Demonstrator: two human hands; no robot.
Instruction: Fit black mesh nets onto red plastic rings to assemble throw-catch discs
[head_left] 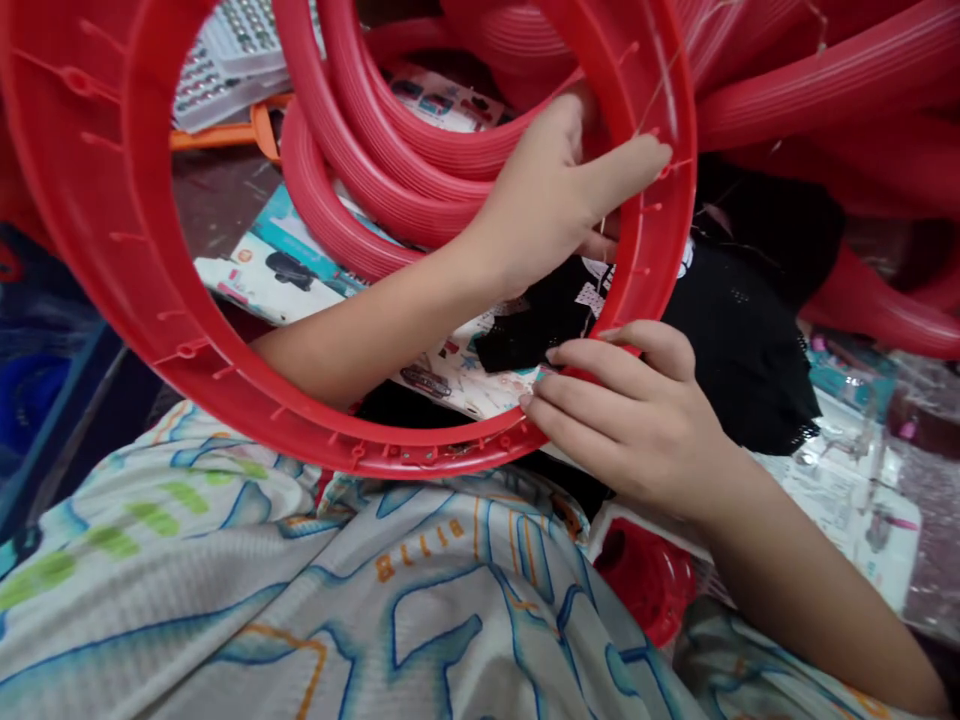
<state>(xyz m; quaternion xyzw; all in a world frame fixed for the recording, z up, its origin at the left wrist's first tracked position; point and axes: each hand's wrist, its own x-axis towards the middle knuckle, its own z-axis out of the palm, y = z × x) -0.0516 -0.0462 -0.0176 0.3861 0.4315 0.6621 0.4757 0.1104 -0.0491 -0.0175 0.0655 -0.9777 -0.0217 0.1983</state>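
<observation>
A large red plastic ring (105, 200), its inner channel lined with small pegs, stands tilted over my lap. My left hand (547, 195) reaches through its opening and grips the right side of the rim, thumb pressed into the channel and the other fingers partly hidden behind. Lower down, my right hand (645, 420) is closed on the same rim, with fingertips at the channel's edge. A thin wire (660, 92) rises from the channel near my left thumb. Behind the ring lie ribbed red tubes (420, 200) in coils.
More thick red tubes (825, 85) fill the upper right. Black cloth (757, 340) and printed cardboard (292, 265) lie beneath the ring. A compartment box of small beads (240, 45) and an orange tool (262, 130) sit upper left. A red container (652, 585) is below my right hand.
</observation>
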